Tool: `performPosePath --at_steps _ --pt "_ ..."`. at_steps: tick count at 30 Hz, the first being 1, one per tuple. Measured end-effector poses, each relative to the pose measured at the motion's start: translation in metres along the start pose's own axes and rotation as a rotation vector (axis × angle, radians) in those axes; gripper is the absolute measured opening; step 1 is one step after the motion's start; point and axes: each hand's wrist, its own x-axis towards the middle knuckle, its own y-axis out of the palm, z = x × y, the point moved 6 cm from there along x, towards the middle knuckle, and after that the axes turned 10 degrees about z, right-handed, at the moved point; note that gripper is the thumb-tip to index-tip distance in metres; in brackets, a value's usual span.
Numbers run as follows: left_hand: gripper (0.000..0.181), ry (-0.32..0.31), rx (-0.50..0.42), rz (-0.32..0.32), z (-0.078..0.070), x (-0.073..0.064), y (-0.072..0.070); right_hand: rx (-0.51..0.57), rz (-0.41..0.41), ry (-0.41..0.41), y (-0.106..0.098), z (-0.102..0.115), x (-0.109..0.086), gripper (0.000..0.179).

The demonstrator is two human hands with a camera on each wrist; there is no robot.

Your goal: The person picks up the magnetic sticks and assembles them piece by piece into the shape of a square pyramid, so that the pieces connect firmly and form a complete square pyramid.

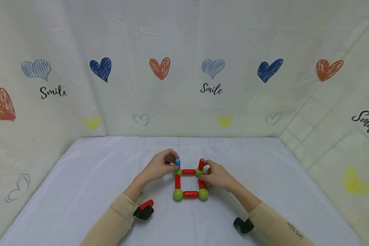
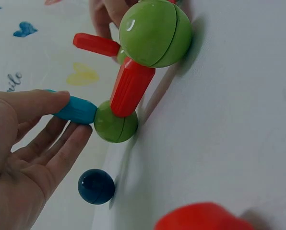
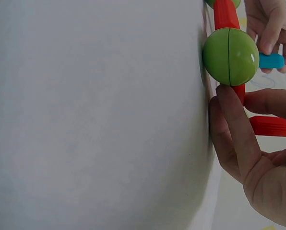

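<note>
Pinching the blue rod (image 1: 178,164) upright on the rear-left green ball (image 2: 113,128), the left hand (image 1: 158,166) slanted inward. The right hand (image 1: 217,175), fingers curled, gripped the right-side red rod (image 1: 201,184) of the square frame (image 1: 190,194), which lay flat on the white tablecloth (image 1: 110,164).

Between the left hand (image 1: 161,165) and the right hand (image 1: 216,176), a frame (image 1: 190,194) rests on the table (image 1: 110,171). Within the left hand's thumb and fingers, a first post (image 1: 178,164) stands on the far left ball (image 1: 178,172). Just left of the right hand, a second post (image 1: 201,164) stands on the far right ball (image 1: 199,172); that hand's fingers are round the right side rod (image 3: 239,94). Beyond the left hand lies a loose ball (image 2: 96,187); before it, a loose rod (image 1: 147,204).
</note>
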Motion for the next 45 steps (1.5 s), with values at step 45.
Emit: performPosePath --at_steps 45 --pt "0.023 -0.230 0.199 0.223 -0.001 -0.065 -0.016 -0.147 0.038 -0.124 -0.017 0.000 -0.007 0.026"
